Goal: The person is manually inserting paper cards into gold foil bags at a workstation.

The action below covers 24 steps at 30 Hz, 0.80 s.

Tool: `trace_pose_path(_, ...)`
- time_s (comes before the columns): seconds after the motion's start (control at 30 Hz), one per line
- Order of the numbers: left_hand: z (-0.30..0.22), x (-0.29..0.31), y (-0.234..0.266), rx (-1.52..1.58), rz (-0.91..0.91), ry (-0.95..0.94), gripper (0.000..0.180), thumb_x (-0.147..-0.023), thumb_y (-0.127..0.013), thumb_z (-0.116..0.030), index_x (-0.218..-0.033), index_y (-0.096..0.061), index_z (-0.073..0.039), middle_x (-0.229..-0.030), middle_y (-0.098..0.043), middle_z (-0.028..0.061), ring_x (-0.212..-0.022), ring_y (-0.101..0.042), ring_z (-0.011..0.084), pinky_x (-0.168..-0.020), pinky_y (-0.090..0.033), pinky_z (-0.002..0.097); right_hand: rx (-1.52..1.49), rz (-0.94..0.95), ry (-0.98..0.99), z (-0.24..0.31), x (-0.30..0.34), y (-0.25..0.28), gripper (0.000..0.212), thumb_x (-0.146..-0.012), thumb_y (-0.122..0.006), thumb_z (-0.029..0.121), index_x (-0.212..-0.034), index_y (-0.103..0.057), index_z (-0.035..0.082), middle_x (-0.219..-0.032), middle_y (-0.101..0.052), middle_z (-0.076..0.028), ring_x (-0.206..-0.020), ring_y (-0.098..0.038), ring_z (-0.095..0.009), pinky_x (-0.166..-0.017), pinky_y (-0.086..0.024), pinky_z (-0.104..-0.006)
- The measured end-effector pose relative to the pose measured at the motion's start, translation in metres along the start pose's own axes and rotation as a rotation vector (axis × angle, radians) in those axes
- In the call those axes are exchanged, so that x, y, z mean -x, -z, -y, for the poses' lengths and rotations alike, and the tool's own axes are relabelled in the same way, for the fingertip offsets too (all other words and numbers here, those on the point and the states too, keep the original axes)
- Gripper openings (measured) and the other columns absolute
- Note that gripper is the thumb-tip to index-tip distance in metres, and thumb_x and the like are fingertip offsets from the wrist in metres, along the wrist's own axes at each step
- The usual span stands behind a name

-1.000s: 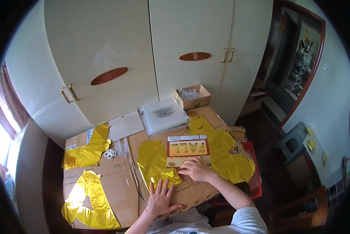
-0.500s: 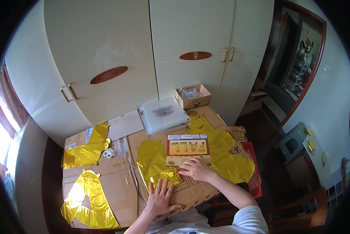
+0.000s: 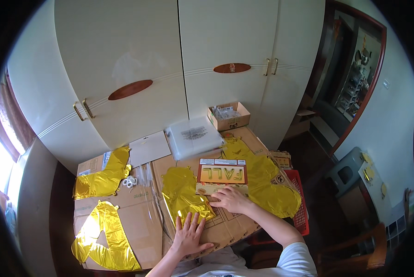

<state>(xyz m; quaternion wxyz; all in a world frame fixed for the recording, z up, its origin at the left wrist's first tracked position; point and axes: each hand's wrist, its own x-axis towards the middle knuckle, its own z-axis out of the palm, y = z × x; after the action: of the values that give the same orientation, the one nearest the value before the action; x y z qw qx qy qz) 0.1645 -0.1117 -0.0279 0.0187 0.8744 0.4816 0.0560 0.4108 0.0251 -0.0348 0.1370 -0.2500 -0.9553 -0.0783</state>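
My left hand (image 3: 188, 236) lies flat with spread fingers at the table's near edge, its fingertips on the lower end of a folded gold foil balloon (image 3: 179, 184). My right hand (image 3: 232, 199) rests with its fingers apart and slightly bent on the lower edge of a printed orange and cream package card (image 3: 222, 174), beside that balloon. The card shows gold balloon shapes and partly covers a larger flat gold foil balloon (image 3: 267, 184) to its right. Whatever lies under my right fingers is hidden.
Cardboard (image 3: 142, 231) covers the table. On the left are an L-shaped gold foil balloon (image 3: 98, 182), an A-shaped one (image 3: 103, 235) and white ribbon rolls (image 3: 130, 181). Clear plastic bags (image 3: 193, 136) and a small carton (image 3: 230, 117) stand behind; a red basket (image 3: 299, 221) is right.
The card and my right hand have shifted very slightly left and away from me. My left hand stays in place, and the view has tilted a little.
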Motion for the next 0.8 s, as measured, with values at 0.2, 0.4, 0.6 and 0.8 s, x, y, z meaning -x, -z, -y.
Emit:
trace_pose_path(0.2, -0.001, 0.0, 0.002, 0.001, 0.0, 0.002, 0.105, -0.076, -0.043, -0.084, -0.145, -0.041, -0.005, -0.149, -0.036, 0.024, -0.14, -0.029, 0.0442, -0.109, -0.012, 0.0694, -0.034, 0.075, -0.025, 0.001, 0.0, -0.001, 0.033, -0.091, -0.049, 0.018, -0.113, -0.069, 0.031, -0.126, -0.056, 0.001, -0.121, -0.049, -0.018, -0.105, -0.035, -0.042)
trace_pose_path(0.4, -0.001, 0.0, 0.002, -0.019, 0.022, 0.003, 0.106, -0.076, -0.043, -0.084, -0.145, -0.039, -0.005, -0.149, -0.036, 0.0239, -0.14, -0.028, 0.0437, -0.109, -0.011, 0.0697, -0.038, 0.024, -0.003, 0.0, 0.0, 0.001, 0.031, -0.091, -0.049, 0.02, -0.111, -0.071, 0.028, -0.123, -0.058, -0.001, -0.117, -0.051, -0.018, -0.101, -0.037, -0.0408)
trace_pose_path(0.6, -0.001, 0.0, 0.002, -0.051, 0.013, 0.003, 0.101, -0.077, -0.041, -0.083, -0.146, -0.041, -0.009, -0.15, -0.036, 0.0206, -0.141, -0.029, 0.0409, -0.108, -0.013, 0.0699, -0.004, 0.021, -0.01, 0.001, -0.001, -0.001, 0.031, -0.091, -0.049, 0.019, -0.112, -0.07, 0.029, -0.125, -0.056, 0.0, -0.118, -0.05, -0.017, -0.102, -0.035, -0.0413)
trace_pose_path(0.8, 0.0, 0.0, 0.002, -0.048, 0.021, 0.007, 0.101, -0.077, -0.04, -0.084, -0.146, -0.04, -0.01, -0.151, -0.035, 0.0201, -0.141, -0.028, 0.0404, -0.109, -0.011, 0.0694, 0.028, 0.071, -0.028, -0.003, -0.013, -0.007, 0.035, -0.091, -0.049, 0.018, -0.116, -0.069, 0.032, -0.125, -0.056, 0.002, -0.117, -0.049, -0.018, -0.104, -0.033, -0.0424)
